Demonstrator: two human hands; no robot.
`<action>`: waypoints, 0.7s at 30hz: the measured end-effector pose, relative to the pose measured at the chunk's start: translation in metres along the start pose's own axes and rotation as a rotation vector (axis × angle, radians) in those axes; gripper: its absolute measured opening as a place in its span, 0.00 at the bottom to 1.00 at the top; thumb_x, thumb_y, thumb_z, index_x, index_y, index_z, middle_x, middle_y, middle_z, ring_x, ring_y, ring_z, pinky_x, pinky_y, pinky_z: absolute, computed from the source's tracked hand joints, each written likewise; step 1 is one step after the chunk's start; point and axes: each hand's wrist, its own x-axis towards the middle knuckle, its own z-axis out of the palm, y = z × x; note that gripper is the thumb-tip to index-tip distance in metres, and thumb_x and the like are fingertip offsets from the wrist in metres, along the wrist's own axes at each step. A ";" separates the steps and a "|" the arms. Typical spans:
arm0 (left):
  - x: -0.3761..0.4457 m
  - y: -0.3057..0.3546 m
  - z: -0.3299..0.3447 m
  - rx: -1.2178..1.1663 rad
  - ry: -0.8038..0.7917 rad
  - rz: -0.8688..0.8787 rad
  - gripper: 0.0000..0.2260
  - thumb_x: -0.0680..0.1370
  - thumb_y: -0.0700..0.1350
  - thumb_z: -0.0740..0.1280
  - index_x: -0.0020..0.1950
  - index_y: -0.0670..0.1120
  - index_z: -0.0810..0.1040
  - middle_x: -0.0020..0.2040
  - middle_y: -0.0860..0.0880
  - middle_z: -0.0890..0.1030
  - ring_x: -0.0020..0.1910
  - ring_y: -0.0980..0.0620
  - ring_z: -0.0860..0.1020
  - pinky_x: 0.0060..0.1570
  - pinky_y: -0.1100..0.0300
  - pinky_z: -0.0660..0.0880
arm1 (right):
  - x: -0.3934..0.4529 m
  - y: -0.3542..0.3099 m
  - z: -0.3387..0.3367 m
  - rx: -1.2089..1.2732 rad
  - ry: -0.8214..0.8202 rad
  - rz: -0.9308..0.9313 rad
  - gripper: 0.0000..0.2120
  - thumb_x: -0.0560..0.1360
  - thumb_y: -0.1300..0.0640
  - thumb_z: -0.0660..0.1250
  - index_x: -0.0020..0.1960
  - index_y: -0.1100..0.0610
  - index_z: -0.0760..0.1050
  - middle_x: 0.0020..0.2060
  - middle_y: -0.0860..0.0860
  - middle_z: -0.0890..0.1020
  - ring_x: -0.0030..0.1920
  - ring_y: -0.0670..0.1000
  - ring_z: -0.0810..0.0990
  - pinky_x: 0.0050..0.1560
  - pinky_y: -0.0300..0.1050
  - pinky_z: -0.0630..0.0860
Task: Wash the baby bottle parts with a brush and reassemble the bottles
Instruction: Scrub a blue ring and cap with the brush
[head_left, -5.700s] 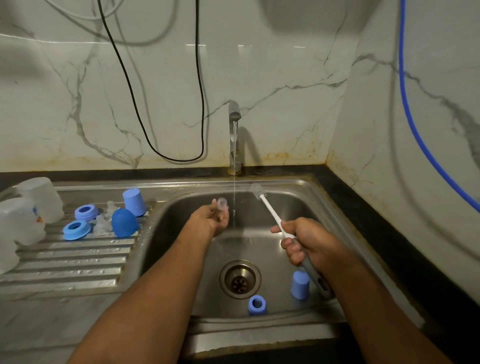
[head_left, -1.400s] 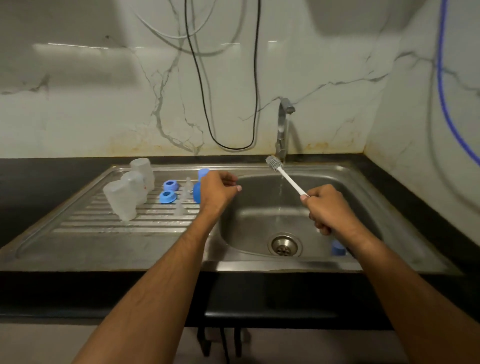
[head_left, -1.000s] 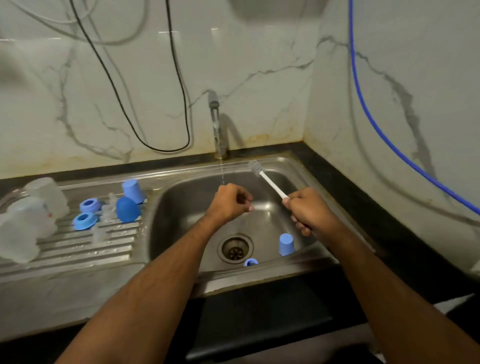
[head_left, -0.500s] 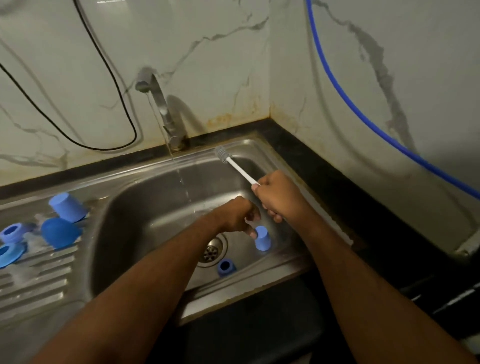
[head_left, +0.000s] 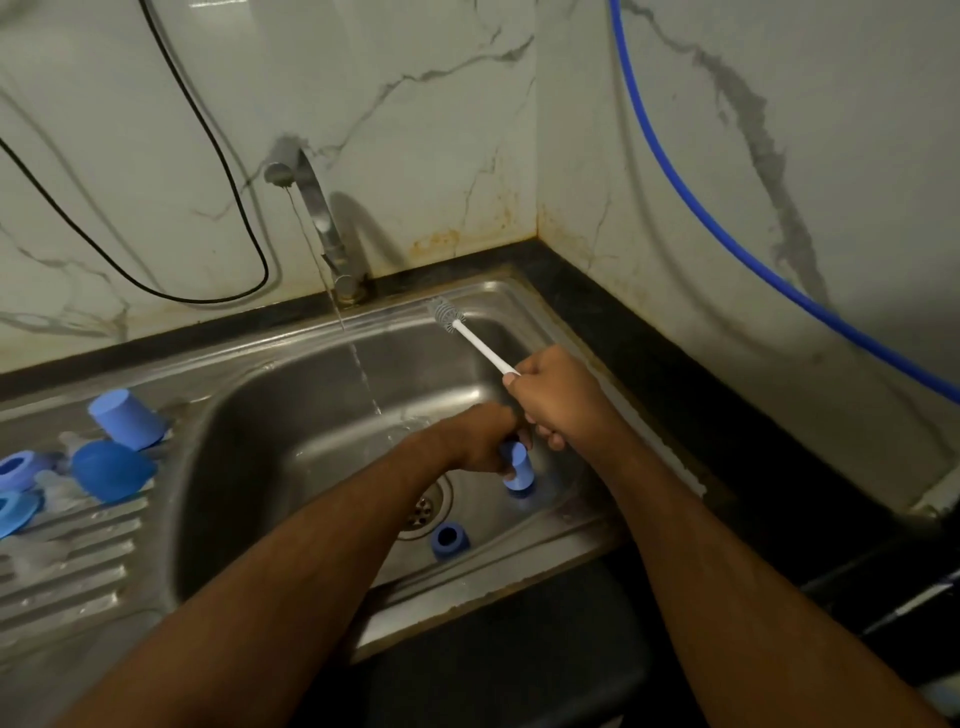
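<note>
A: Left hand?
B: Gripping the blue cap down in the sink, right of the drain.
A: Right hand?
B: Fist round the brush, bristles pointing far-left.

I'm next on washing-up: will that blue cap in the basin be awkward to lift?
Probably slippery: the blue cap sits wet in the sink near the running stream. Likely light and stiff, a small hollow plastic piece. The left hand grips its top; released sideways, it might roll.
</note>
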 end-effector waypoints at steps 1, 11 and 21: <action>-0.002 -0.002 -0.004 0.001 0.036 -0.016 0.20 0.69 0.43 0.80 0.60 0.44 0.81 0.56 0.46 0.82 0.55 0.48 0.80 0.57 0.51 0.77 | 0.000 0.001 0.000 -0.012 0.000 0.000 0.09 0.82 0.56 0.63 0.50 0.59 0.80 0.29 0.49 0.74 0.28 0.44 0.72 0.30 0.38 0.66; -0.056 -0.077 -0.039 -0.247 0.619 -0.616 0.17 0.70 0.42 0.78 0.57 0.42 0.82 0.54 0.44 0.82 0.54 0.46 0.81 0.50 0.57 0.78 | -0.005 0.004 0.008 0.005 -0.003 0.044 0.11 0.81 0.53 0.63 0.45 0.56 0.79 0.28 0.53 0.75 0.23 0.49 0.71 0.24 0.37 0.66; -0.085 -0.097 -0.053 -0.635 1.013 -0.701 0.16 0.73 0.41 0.77 0.59 0.43 0.81 0.54 0.44 0.83 0.55 0.48 0.81 0.56 0.53 0.80 | -0.011 0.004 0.024 -0.114 0.001 -0.004 0.15 0.81 0.52 0.64 0.39 0.58 0.78 0.23 0.52 0.73 0.21 0.51 0.72 0.22 0.38 0.67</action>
